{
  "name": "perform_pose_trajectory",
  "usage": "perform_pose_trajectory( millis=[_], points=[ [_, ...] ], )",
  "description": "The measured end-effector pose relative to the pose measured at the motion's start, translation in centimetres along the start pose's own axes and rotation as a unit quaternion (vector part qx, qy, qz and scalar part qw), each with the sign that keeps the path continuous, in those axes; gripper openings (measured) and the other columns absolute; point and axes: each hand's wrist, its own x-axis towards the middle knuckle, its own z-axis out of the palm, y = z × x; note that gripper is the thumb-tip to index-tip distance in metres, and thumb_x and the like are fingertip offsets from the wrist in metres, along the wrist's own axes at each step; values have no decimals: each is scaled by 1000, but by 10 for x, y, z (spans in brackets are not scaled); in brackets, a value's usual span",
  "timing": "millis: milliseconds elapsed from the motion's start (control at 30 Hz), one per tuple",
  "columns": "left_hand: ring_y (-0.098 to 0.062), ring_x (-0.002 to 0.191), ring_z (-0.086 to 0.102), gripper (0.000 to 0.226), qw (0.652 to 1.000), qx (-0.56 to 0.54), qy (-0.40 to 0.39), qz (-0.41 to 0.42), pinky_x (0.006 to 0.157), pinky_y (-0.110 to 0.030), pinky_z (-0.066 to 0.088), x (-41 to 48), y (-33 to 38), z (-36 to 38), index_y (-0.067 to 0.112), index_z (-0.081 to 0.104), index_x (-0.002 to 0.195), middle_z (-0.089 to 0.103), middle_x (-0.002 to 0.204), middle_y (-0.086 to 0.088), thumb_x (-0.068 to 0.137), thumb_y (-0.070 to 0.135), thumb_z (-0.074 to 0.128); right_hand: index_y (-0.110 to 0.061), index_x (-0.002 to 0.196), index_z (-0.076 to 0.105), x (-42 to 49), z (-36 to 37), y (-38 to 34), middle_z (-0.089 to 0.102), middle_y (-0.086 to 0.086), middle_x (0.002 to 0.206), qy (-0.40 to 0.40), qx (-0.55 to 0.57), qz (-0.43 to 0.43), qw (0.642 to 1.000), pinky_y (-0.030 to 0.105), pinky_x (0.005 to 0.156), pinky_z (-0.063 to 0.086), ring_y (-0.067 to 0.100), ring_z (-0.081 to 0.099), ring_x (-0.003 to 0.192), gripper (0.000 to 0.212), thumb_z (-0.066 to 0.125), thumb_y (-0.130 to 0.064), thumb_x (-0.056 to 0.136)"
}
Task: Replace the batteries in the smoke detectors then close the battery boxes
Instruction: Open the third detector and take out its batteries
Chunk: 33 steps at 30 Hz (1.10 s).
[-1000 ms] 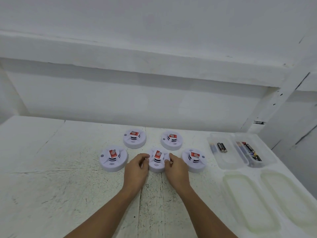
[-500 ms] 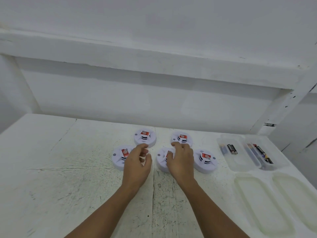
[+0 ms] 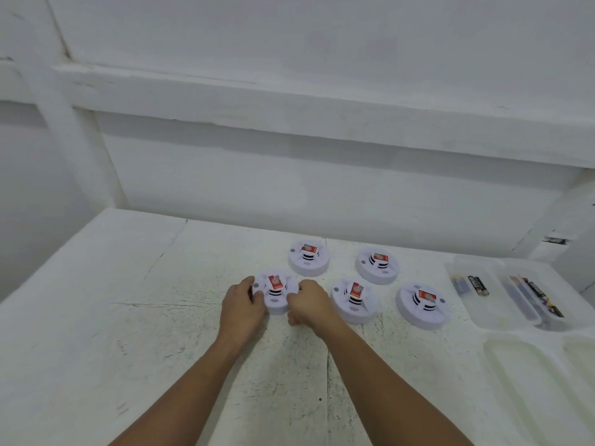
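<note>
Several round white smoke detectors with red labels lie on the white table [image 3: 128, 317]. My left hand [image 3: 243, 305] and my right hand [image 3: 309, 304] grip the two sides of the front left detector [image 3: 276, 292]. To its right lie the middle detector [image 3: 354, 299] and the front right detector [image 3: 421, 304]. Behind them sit the back left detector [image 3: 308, 257] and the back right detector [image 3: 377, 264]. Two clear battery boxes stand open at the right: the left box [image 3: 489, 304] and the right box [image 3: 531, 297], each holding batteries.
Two clear box lids lie at the front right, one lid [image 3: 528, 381] beside the other lid [image 3: 579, 355]. A white wall with a ledge [image 3: 289, 101] rises behind the table. The table's left edge runs diagonally at the far left.
Both hands left the middle detector and moved left onto the front left detector. The camera view shifted, so the objects appear further right.
</note>
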Motion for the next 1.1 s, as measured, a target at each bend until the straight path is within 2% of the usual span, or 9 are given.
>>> perform_pose_trajectory(
  millis=[67,200,333,400,500,633,833,1000,1100],
  points=[
    [-24,111,56,41,1000,-21,1,-4,90,-31,42,-2,3,-4,9,50,135,59,127,-11,94,14,52,-7,92,46,0,2,-1,57,16,91,5,53,13,999,33,64,53,27,57,72,8,48,-8,85],
    [-13,94,59,37,994,-105,10,-36,70,-23,43,-5,2,-11,15,57,126,64,117,-3,89,11,58,-15,92,47,-5,-2,-3,56,13,93,-27,198,43,979,34,59,43,24,50,65,8,46,-8,87],
    [-13,89,63,28,982,-185,28,-36,63,-22,46,-8,5,-14,22,59,114,66,106,-3,88,15,61,-14,108,44,-16,-12,-1,60,11,103,-28,283,58,957,39,68,56,31,64,72,16,51,-19,94],
    [-12,85,64,34,978,-208,22,-26,65,-24,50,-15,11,-13,25,57,121,66,98,-3,88,18,61,-14,108,44,-25,-15,1,62,10,108,-7,296,57,953,40,69,59,31,69,78,21,52,-29,96],
    [-12,89,66,38,974,-224,-3,-2,82,-36,57,-24,13,-4,26,58,127,69,96,0,90,32,62,-12,108,45,-37,-22,10,63,8,104,35,336,51,940,40,71,60,29,70,84,25,50,-33,97],
    [-14,89,67,23,968,-245,-24,36,77,-33,56,-45,15,10,33,64,106,69,95,-1,85,44,66,-10,107,49,-54,-38,30,63,10,104,77,339,50,936,41,76,60,30,70,88,31,53,-37,95],
    [-6,92,64,24,957,-256,-113,77,71,-9,48,-79,29,41,32,62,106,66,103,-3,84,28,70,-10,80,45,-84,-71,81,63,19,100,136,337,24,931,38,74,59,38,66,96,24,60,-26,90],
    [-10,100,64,33,923,-301,-224,83,82,-17,52,-96,41,67,21,66,104,62,108,-11,77,5,76,-12,70,44,-101,-105,118,52,13,88,162,313,15,936,34,69,54,29,56,85,19,55,-8,85],
    [-9,104,64,34,912,-291,-274,94,90,-22,51,-103,50,79,22,67,98,60,112,-10,74,-1,76,-10,70,47,-108,-119,135,52,13,83,167,264,3,950,33,65,46,22,48,77,14,57,-12,79]
  ],
)
